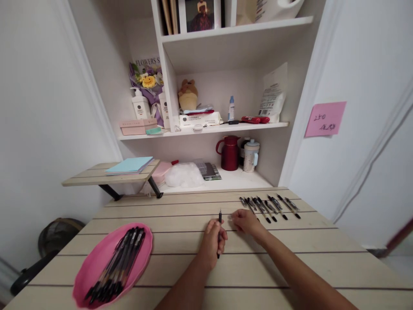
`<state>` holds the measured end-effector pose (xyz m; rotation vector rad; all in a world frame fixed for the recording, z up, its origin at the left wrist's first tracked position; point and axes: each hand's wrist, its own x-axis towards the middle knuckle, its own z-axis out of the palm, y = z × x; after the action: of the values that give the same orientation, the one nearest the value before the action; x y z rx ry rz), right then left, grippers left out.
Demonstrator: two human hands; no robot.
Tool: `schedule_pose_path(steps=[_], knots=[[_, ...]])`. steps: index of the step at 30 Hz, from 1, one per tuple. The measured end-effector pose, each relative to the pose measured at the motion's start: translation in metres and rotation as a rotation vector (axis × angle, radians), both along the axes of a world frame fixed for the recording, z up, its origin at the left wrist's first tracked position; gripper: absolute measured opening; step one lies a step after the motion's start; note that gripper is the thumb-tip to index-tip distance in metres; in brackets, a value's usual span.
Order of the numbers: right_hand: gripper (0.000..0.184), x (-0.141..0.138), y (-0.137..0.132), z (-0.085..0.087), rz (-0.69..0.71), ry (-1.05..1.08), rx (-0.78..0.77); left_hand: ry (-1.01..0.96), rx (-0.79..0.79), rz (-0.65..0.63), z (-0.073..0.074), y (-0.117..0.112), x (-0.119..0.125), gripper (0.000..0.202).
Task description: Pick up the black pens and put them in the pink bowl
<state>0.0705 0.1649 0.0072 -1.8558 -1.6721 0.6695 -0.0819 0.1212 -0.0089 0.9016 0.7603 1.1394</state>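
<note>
My left hand (pixel 212 244) is closed around a black pen (pixel 220 217), its pointed tip facing away from me, near the middle of the wooden table (pixel 180 284). Just to the right, my right hand (pixel 245 220) has its fingers pinched together above the tabletop. Something small and pale shows at those fingertips, too unclear to name. Beyond the right hand lies a row of several pens and short clear pen parts (pixel 271 206). At the left, a pink dish (pixel 149 241) holds a bundle of several black pens (pixel 119 262).
A small raised wooden stand (pixel 87 175) with light blue paper (pixel 130 165) sits at the back left. Behind the table, white shelves (pixel 206 131) hold a red jug (pixel 230 153), a tumbler (pixel 251 156) and a plastic bag (pixel 184 175). A pink note (pixel 325 119) is on the right wall.
</note>
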Motion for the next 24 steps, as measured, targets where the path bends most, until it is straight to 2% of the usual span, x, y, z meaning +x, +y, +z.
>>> schedule_pose_path(steps=[2,6,8,11,15,24], knots=[[0.020,-0.005,-0.011,0.000,0.020,0.174,-0.001,0.046,0.052,-0.028,-0.001,-0.002,0.003,0.032],[0.022,-0.007,-0.025,0.009,-0.033,0.879,0.076,0.109,0.085,-0.096,-0.003,-0.003,0.005,0.029],[0.030,-0.008,-0.029,0.015,-0.074,1.073,0.117,0.128,0.091,-0.113,-0.003,-0.003,0.005,0.029],[0.036,-0.012,-0.031,0.022,-0.085,1.113,0.158,0.162,0.107,-0.122,-0.003,-0.003,0.005,0.028],[0.039,-0.018,-0.033,0.026,-0.054,1.023,0.170,0.174,0.102,-0.119,-0.001,-0.004,0.005,0.029],[0.036,-0.015,-0.037,0.023,-0.056,0.918,0.161,0.170,0.092,-0.126,-0.003,-0.003,0.005,0.029]])
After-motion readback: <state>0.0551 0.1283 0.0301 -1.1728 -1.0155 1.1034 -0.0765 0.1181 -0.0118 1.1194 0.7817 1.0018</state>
